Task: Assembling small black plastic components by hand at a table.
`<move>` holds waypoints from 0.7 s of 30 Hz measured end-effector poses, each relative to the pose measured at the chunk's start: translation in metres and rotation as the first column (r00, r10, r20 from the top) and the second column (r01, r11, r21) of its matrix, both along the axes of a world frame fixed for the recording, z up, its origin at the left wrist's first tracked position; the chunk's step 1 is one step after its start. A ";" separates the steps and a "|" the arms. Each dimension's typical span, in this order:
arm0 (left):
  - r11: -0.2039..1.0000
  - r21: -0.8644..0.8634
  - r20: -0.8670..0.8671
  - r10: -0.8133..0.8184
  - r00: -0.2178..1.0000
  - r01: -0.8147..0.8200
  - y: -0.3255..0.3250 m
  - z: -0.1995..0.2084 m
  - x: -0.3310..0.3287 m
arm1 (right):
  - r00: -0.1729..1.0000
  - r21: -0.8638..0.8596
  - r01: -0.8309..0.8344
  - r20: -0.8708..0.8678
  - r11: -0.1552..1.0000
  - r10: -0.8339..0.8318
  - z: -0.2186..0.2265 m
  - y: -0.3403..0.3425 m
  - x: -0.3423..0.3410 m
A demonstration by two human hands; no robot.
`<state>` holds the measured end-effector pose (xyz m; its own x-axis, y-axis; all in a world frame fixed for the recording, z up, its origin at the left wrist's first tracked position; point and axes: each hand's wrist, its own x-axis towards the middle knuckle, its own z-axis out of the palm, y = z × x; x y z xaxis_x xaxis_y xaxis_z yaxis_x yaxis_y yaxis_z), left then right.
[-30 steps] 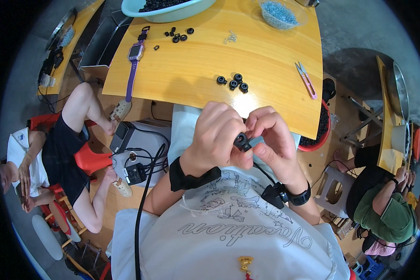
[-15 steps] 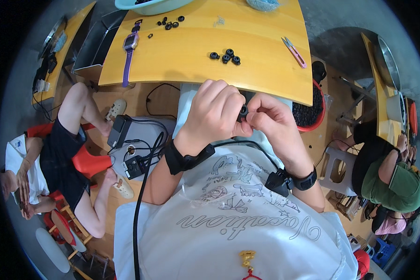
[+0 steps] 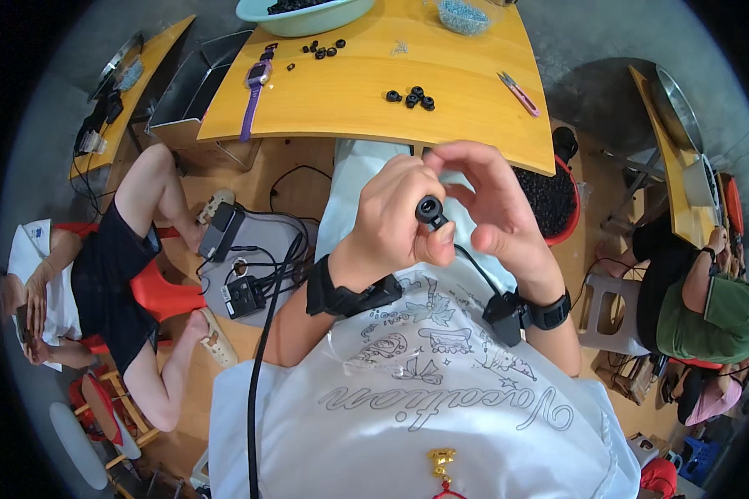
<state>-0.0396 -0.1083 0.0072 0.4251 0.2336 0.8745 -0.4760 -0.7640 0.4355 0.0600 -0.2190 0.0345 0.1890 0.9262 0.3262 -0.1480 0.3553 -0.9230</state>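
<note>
My left hand (image 3: 391, 220) is closed on a small black round-headed part (image 3: 429, 209), pinched between thumb and curled fingers, its ringed head facing up. Just to the right, my right hand (image 3: 495, 212) has its thumb and fingers curved apart. Nothing shows in it, though some of its fingertips are partly hidden behind the left hand. Both hands are above my lap at the near edge of the yellow table (image 3: 349, 87). On that table lies a small cluster of similar black parts (image 3: 412, 101).
Thread snips (image 3: 520, 93) and a purple watch (image 3: 255, 87) lie on the table. More black pieces (image 3: 320, 53) sit near a pale green basin (image 3: 308, 23). A clear bowl (image 3: 464, 18) stands far back. A red tub (image 3: 576, 208) holds black parts. People (image 3: 112, 266) sit on both sides.
My right hand has come away from the black part, its fingers spreading. The left hand has turned and now shows the part's ringed head. The whole view has shifted slightly.
</note>
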 end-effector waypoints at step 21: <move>1.000 0.007 -0.027 -0.001 1.000 0.001 -0.014 0.019 0.000 | 0.909 0.343 -0.025 0.398 0.939 -0.121 0.004 0.025 -0.007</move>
